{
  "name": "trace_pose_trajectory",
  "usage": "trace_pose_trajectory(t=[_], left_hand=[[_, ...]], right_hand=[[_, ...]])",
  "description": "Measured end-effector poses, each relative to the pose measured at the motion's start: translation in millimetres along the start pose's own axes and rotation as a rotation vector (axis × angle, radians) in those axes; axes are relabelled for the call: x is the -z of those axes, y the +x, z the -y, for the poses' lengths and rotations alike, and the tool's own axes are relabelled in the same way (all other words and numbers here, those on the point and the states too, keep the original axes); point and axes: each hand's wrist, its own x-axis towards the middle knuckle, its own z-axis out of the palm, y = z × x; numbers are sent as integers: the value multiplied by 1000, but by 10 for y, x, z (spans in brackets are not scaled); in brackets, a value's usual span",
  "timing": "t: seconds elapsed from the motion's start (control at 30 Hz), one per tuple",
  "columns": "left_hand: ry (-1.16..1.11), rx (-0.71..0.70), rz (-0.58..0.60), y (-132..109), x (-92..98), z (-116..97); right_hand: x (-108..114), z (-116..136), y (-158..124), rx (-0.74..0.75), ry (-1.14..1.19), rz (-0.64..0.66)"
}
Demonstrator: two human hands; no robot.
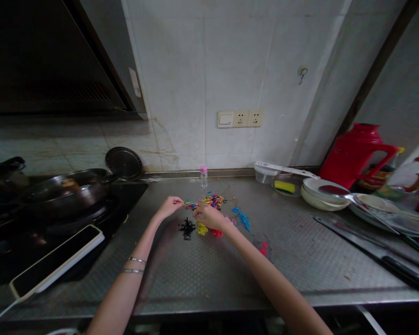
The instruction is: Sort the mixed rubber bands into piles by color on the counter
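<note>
Grey patterned metal countertop [181,279] runs across the lower frame beneath pale wall tiles [237,65]. At centre lies a multicoloured heap of tiny, band-like pieces [215,200]; a black pile [187,228] and a yellow pile [201,229] sit just below, a blue pile [242,218] to the right. The left hand [171,206] has its fingertips drawn together beside the heap; the right hand [211,217] curls over it. Whether either grips a piece, I cannot tell. Light fingertip pinches, clear of neighbouring piles, would suit such small pieces.
</note>
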Motion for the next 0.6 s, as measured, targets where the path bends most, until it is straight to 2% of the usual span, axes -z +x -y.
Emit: trace_pose_trajectory(t=[0.23, 0.33, 0.5, 0.6], left_hand=[[-47, -2, -62, 19, -31, 7], [-57, 2, -65, 31, -46, 32], [-72, 24, -44, 26, -65, 22], [-82, 40, -37, 21, -50, -62]], right_hand=[[-61, 117, 120, 60, 34, 141], [-20, 76, 117, 67, 58, 130], [150, -161, 13, 30, 111, 19], [286, -387, -106, -59, 105, 18]])
